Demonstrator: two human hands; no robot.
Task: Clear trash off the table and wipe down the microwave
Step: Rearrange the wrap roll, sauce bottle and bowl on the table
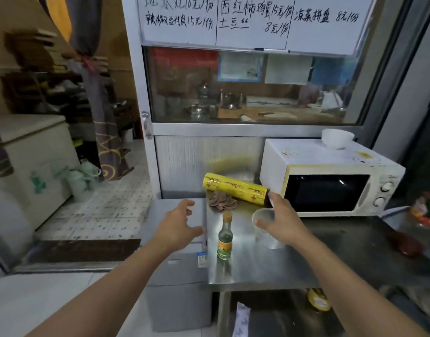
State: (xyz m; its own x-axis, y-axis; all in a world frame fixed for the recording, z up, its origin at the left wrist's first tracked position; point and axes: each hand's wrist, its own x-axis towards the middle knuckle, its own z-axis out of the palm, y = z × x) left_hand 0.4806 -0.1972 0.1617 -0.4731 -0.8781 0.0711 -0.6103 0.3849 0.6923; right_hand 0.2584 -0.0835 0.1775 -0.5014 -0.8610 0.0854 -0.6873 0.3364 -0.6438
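Observation:
A white microwave [330, 176] stands at the back right of the steel table [257, 266], with a white bowl [337, 138] on top. My right hand [282, 220] grips a clear plastic cup [264, 216] near its rim, just in front of the microwave. Left of it a small glass bottle [225, 237] with a yellow cap stands upright. A crumpled brown rag [221, 203] lies behind the bottle, under a yellow roll of cling film [236, 188]. My left hand [180, 224] hovers with relaxed fingers left of the table edge, holding nothing.
A grey low cabinet [177, 271] sits left of the table under my left hand. A dark red object [403, 245] and colourful packaging [428, 210] lie at the table's right. A yellow-lidded jar [318, 300] is on the shelf below. A doorway with tiled floor opens left.

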